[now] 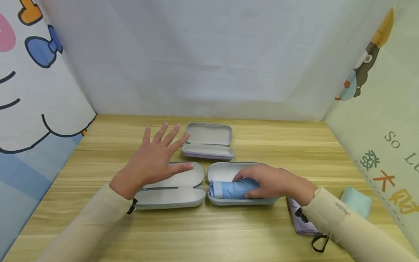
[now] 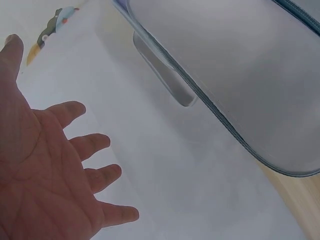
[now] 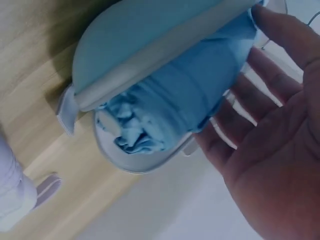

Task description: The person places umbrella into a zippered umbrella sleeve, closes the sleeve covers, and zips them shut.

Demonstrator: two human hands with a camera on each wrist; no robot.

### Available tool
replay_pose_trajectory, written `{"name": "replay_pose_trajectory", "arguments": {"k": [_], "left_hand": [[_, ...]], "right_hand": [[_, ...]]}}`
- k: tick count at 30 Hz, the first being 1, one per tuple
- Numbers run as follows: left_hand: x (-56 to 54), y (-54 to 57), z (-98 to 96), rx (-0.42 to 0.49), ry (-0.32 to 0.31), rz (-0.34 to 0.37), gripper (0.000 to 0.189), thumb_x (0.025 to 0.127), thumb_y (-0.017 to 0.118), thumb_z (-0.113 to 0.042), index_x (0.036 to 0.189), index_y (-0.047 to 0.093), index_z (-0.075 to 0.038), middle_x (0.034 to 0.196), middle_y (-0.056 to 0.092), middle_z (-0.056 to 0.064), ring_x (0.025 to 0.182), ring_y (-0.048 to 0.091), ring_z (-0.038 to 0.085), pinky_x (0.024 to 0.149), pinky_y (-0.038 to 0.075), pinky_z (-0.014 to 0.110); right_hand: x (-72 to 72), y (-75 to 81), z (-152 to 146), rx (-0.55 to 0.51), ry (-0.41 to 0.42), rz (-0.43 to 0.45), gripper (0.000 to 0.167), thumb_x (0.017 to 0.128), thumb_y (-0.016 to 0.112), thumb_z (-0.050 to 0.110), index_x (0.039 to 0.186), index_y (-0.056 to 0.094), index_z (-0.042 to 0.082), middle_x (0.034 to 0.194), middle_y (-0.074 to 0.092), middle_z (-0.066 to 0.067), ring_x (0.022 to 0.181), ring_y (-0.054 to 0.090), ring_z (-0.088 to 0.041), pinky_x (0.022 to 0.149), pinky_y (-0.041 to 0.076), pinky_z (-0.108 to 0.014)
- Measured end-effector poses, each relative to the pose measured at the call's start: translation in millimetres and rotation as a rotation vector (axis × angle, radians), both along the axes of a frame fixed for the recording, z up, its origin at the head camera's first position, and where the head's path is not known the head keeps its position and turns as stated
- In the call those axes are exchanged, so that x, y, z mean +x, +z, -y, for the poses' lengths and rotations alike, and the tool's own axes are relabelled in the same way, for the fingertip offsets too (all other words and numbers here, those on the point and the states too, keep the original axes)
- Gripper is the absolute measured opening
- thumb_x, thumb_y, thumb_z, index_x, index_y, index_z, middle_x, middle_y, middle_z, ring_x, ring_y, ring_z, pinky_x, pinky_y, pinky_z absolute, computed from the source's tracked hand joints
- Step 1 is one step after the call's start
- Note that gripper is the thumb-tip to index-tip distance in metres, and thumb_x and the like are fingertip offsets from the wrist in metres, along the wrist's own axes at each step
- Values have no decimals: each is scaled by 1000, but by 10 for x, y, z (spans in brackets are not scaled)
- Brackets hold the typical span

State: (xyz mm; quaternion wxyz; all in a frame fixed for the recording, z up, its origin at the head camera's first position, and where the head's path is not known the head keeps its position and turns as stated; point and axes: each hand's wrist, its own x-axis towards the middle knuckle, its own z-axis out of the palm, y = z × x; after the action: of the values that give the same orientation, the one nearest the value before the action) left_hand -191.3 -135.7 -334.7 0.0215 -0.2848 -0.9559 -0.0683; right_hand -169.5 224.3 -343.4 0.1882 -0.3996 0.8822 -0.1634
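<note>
A rolled, folded blue umbrella (image 1: 229, 190) lies in the lower half of the right-hand zip case (image 1: 226, 202), whose lid stands open behind it. My right hand (image 1: 275, 182) grips the umbrella from above, thumb on the near side and fingers on the far side; crumpled fabric shows at its end in the right wrist view (image 3: 135, 130). Over the left-hand zip case (image 1: 170, 202), open with a pale bare lining, hovers my left hand (image 1: 152, 160). Its fingers are straight and spread, and the left wrist view shows the palm holding nothing.
Behind both cases stands a smaller lilac case (image 1: 209, 135), also open. Partly under my right forearm lies a purple folded item (image 1: 302, 223) with a black strap loop (image 1: 319, 243). A mint-green item (image 1: 355, 200) sits at the right. Fabric walls (image 1: 209, 65) enclose the wooden table (image 1: 209, 236).
</note>
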Motion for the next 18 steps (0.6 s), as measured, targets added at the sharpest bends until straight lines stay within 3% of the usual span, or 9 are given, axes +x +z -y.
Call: {"name": "replay_pose_trajectory", "arguments": {"k": [5,7,9,13,15,18], "left_hand": [[22,20,-35,12,-9,8,92,94,48,-78,166,24,-25,172,13,11,156,4,42,116,-4,73],[27,16,-60,15,-17,5,92,94,47,-79,166,25,-26,172,14,11,156,4,41,116,-4,73],[32,9,-89,10,-25,0,92,94,45,-80,166,24,-26,172,14,11,156,5,41,116,-4,73],[44,-5,-138,6,-33,-1,93,93,43,-81,166,23,-27,172,12,10,156,5,41,116,-4,73],[52,-5,-164,8,-39,1,92,93,43,-81,166,23,-28,172,12,10,157,5,41,116,-4,73],[59,-1,-197,9,-49,-4,91,93,45,-80,165,23,-29,172,12,10,156,6,41,116,-3,73]], "right_hand": [[89,56,-51,-45,-85,-121,38,95,77,27,127,68,11,127,65,-2,118,62,-25,98,51,-49],[100,44,-111,-72,-152,-166,52,93,79,38,135,64,11,135,61,-5,124,60,-29,101,49,-52],[108,16,-181,-72,-219,-185,78,87,81,52,147,54,11,148,52,-11,134,52,-37,106,43,-59],[136,-75,-288,4,-275,-162,121,72,84,69,164,28,13,165,27,-22,148,27,-50,112,23,-74],[153,-129,-316,40,-274,-147,129,68,85,70,165,23,13,166,25,-23,149,24,-52,111,18,-77],[184,-185,-327,61,-282,-165,128,67,87,68,165,24,15,162,34,-19,146,32,-48,112,21,-74]]}}
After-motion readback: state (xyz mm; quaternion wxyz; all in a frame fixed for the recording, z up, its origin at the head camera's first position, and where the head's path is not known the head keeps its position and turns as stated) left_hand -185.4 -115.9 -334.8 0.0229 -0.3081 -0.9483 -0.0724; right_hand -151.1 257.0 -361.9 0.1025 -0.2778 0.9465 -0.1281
